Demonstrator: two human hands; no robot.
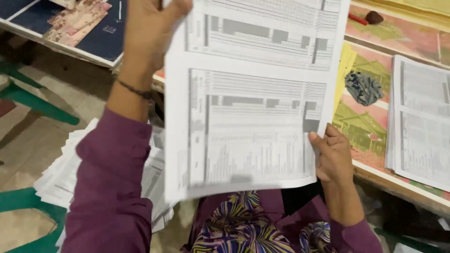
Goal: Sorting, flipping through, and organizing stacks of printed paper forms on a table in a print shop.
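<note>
Paper stack (pixel 65 173): loose white sheets piled low at the left, beside the purple sleeve.
Left hand (pixel 152 23): raised, fingers clamped on the upper left edge of the printed sheet (pixel 253 98).
Printed sheet: held up between both hands, tables of grey print facing the camera.
Right hand (pixel 333 157): grips the sheet's lower right edge, thumb on the front.
Table (pixel 365 136): behind the sheet, carrying a crumpled grey cloth (pixel 364 87) and a second paper pile (pixel 422 122) at far right.

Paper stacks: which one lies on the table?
The stack at the right, on the table. The other stack lies low at left, beside the purple sleeve.
</note>
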